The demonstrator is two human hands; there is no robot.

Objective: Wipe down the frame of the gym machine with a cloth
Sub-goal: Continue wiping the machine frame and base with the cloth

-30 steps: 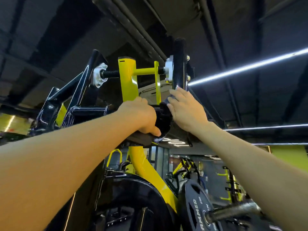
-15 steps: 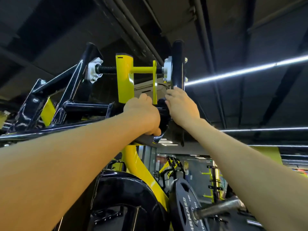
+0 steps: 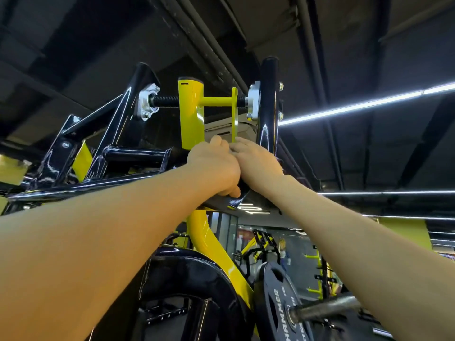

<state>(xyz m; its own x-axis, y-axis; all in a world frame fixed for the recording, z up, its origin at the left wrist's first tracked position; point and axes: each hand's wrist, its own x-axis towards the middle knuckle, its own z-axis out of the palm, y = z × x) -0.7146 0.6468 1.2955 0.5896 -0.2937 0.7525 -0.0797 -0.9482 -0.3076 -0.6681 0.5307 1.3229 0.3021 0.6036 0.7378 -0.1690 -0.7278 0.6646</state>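
Observation:
The gym machine frame rises overhead, with a yellow post [image 3: 190, 114] joined by a threaded axle to a black upright [image 3: 268, 99] and a black crossbar [image 3: 135, 155] at the left. Both my arms reach up to where the post meets the crossbar. My left hand [image 3: 213, 166] is curled round a dark cloth [image 3: 237, 196], a corner of which hangs under its thumb. Pressed against it, my right hand [image 3: 257, 162] lies on the frame with its fingers stretched toward the left hand. Most of the cloth is hidden by the hands.
Below, a curved yellow arm [image 3: 209, 242] runs down past a large black plate [image 3: 187, 279]. A black Hammer weight plate [image 3: 275, 303] sits on a steel bar sleeve [image 3: 327, 307] at the lower right. More yellow machines stand in the background. Ceiling pipes and strip lights are overhead.
The two hands have closed together, covering the cloth that showed between them. They have shifted slightly up the frame as the view tilted.

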